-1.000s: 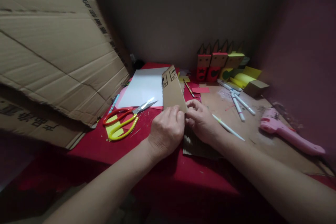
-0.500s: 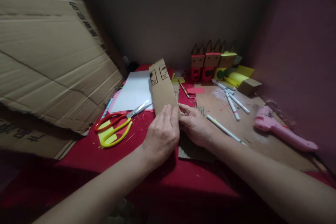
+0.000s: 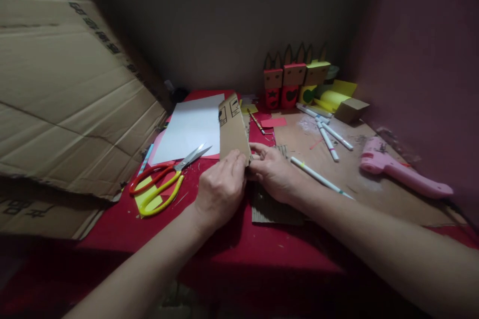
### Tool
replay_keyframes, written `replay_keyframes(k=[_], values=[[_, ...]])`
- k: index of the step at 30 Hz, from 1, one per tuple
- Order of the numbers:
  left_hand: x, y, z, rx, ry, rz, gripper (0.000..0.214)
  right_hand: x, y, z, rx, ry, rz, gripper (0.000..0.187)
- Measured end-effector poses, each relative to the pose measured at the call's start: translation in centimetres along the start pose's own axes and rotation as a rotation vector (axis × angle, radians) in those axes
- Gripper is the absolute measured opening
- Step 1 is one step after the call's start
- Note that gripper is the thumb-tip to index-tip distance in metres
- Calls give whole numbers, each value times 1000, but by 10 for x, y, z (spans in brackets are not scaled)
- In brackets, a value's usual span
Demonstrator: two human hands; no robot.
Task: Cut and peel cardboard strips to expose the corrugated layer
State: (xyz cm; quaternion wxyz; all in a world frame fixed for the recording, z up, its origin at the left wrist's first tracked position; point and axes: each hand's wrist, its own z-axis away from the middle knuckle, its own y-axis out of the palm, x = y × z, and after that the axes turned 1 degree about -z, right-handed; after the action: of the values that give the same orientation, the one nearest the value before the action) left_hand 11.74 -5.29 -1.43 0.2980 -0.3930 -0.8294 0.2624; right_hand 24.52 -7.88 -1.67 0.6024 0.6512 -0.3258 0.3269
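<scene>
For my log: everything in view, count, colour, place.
cloth: one, red, underneath
board: one, brown, right
cardboard strip: one, brown, centre
corrugated cardboard: at least one, brown, front
cardboard panels: at least two, brown, left
sheet: one, white, left
paper pieces: several, red, yellow, pink, scattered
scissors: one pair, red-yellow handles, left
thin stick: one, brown, back
markers: at least four, white, right
eared figures: three, two red, one yellow, back
tube: one, yellow, back right
tool: one, pink, right
left hand: one, bare, gripping strip
right hand: one, bare, gripping strip

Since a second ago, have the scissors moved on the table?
No: against the yellow paper beneath their handles, the scissors lie the same; the camera's view shifted.
</scene>
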Motion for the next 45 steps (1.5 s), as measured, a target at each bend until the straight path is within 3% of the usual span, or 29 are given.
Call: replay_keyframes(k=[4, 8, 14, 19, 27, 35, 38, 45], values=[[-4, 5, 1, -40, 8, 8, 24, -3, 1, -2, 46, -7, -68, 37], [-7, 10, 3, 67, -83, -42, 33, -7, -1, -6, 68, -70, -98, 37], [-5, 6, 4, -27, 86, -117, 26, -5, -1, -2, 116, -52, -63, 43], [-1, 2, 3, -36, 104, -51, 24, -3, -2, 0, 102, -10, -49, 38], [8, 2, 6, -48, 21, 115, 26, -6, -8, -4, 61, -25, -40, 34], [2, 10, 5, 91, -100, 154, 34, -4, -4, -6, 63, 1, -180, 35], [1, 13, 5, 126, -49, 65, 35, -3, -4, -7, 95, -3, -179, 39], [-2, 7, 6, 10, 97, -119, 23, -2, -5, -4, 148, -21, -86, 43]])
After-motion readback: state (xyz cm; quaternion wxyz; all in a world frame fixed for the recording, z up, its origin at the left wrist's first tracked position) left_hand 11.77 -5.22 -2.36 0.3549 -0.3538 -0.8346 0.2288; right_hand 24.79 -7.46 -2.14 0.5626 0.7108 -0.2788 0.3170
